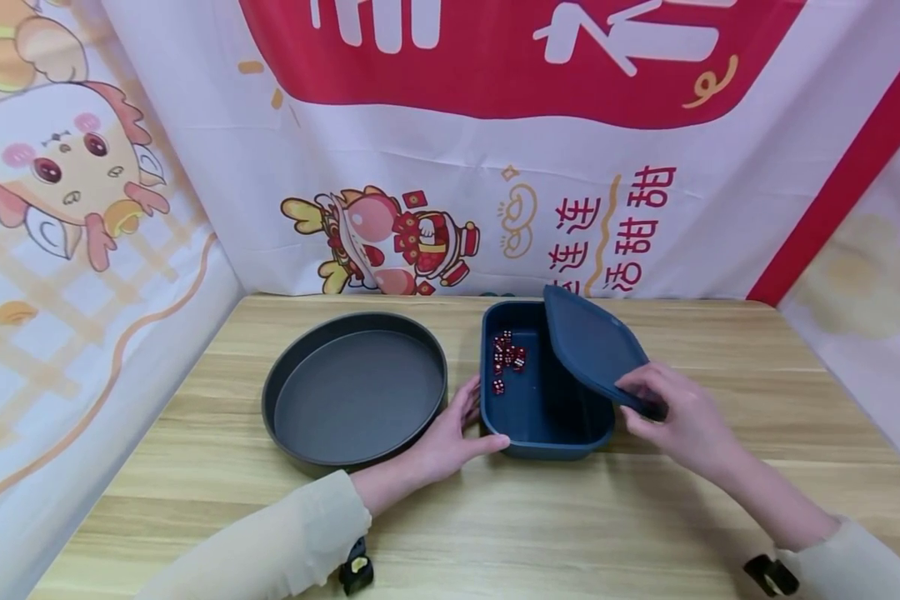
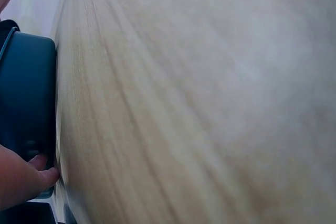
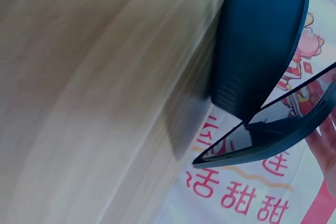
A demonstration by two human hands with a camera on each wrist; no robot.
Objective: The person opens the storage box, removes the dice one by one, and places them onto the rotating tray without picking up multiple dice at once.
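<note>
Lid point(image 1: 594, 340) pinched at its five o'clock edge by right hand point(image 1: 684, 417), thumb against fingers; left hand point(image 1: 444, 442), thumb spread wide from fingers, touches box point(image 1: 558, 452) at eight o'clock

Bright, soft light fills the head view, with faint shadows on the surface point(image 1: 495, 533); both wrist views blur it.

The head view looks forward and down over the table point(image 1: 495, 533). Both wrist views sit low and near, turned sideways; all three share the blue box point(image 1: 547, 451).
</note>
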